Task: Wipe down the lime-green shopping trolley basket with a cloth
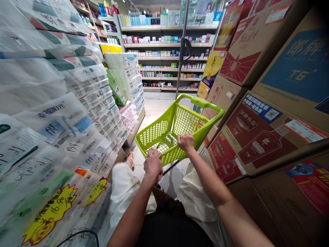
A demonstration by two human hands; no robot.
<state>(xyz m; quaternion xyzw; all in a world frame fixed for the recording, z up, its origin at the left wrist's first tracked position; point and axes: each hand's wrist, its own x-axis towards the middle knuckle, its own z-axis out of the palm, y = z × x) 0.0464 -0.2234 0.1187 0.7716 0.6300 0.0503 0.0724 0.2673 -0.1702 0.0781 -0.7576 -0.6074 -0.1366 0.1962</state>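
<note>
A lime-green shopping cart with lattice plastic sides is in front of my legs, its looped handle on the far right side. My right hand is closed over the cart's near rim, fingers curled inward. On the same rim further left, my left hand is closed at the corner. Something small and pinkish shows beside that palm, too hidden to name. Through the mesh, the basket's floor shows nothing I can make out. A dark metal leg of the cart runs below the near side.
Stacked tissue packs line the left, with yellow price tags. Cardboard cartons are piled on the right. A dark pole stands beyond the cart. Shelves with boxes and bottles span the back. Pale floor tiles lie between.
</note>
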